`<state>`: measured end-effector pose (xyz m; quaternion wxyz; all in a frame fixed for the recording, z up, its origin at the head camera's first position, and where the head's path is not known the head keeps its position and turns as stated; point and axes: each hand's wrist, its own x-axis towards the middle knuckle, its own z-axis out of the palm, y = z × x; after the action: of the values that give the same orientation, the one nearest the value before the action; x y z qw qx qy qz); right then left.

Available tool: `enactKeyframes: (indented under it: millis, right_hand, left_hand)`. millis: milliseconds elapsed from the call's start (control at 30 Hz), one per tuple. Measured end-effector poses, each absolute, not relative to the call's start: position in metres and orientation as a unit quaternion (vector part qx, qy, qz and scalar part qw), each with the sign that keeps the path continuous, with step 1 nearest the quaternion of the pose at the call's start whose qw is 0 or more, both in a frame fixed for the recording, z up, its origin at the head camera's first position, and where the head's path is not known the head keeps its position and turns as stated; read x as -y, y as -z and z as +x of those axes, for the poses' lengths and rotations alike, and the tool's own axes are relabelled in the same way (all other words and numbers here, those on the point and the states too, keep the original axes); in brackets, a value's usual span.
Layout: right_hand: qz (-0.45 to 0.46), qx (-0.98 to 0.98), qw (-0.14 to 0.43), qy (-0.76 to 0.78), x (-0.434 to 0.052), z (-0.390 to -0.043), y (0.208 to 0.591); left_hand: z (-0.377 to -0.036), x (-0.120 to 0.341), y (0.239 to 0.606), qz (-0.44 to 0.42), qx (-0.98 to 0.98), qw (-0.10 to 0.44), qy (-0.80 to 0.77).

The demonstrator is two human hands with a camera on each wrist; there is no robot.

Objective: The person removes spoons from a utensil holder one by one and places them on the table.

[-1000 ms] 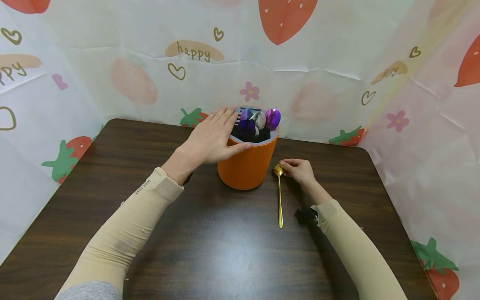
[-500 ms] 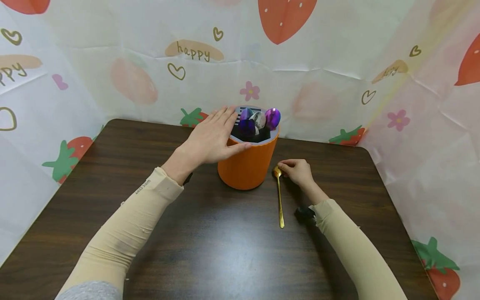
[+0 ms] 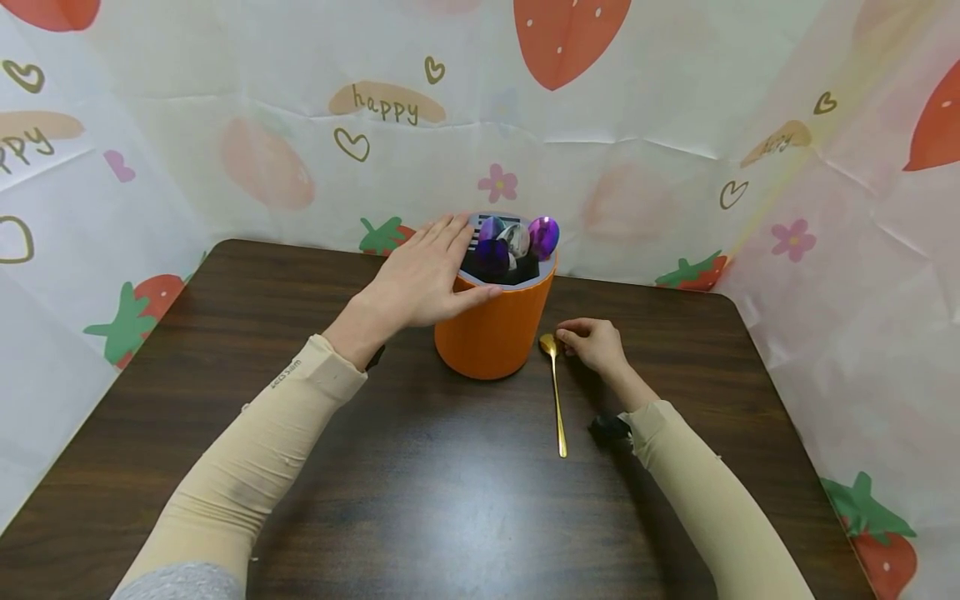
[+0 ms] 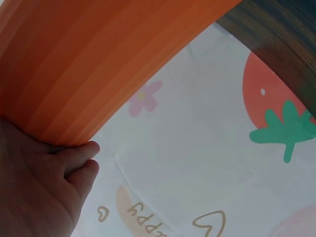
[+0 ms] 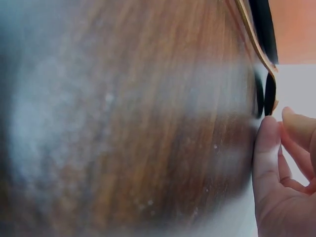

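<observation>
An orange round container [image 3: 491,333] stands at the middle of the table, with several shiny spoons [image 3: 544,237] in purple and silver showing bowl-up at its mouth. My left hand [image 3: 420,271] rests along its left rim, fingers straight, thumb across the front; the left wrist view shows fingertips at the rim. To the container's right, a gold spoon [image 3: 557,392] lies on the table, bowl toward the back and handle toward me. My right hand [image 3: 596,343] is beside its bowl. In the right wrist view the thumb tip [image 5: 269,129] is right at the bowl's end, with a gap between thumb and index finger.
The dark wooden table [image 3: 390,500] has rounded back corners. A pale printed cloth [image 3: 645,83] with strawberries and hearts hangs behind it and along both sides.
The gold spoon's bowl has swung a little left, toward the container, out from under my right fingertips. My right hand has shifted slightly left; the left hand stays put.
</observation>
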<state>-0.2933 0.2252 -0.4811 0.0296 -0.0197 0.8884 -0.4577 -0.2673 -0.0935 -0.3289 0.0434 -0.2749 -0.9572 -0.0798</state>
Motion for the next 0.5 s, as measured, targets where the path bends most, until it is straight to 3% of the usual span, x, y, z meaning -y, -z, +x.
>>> enactKeyframes:
  millis: [333, 500]
  right_hand:
    - [-0.029, -0.861, 0.02, 0.508, -0.225, -0.279, 0.469]
    - [-0.035, -0.855, -0.014, 0.517, -0.221, -0.272, 0.453]
  left_hand:
    - [-0.268, 0.093, 0.329, -0.275, 0.957, 0.047, 0.081]
    - [-0.268, 0.093, 0.329, -0.276, 0.957, 0.046, 0.081]
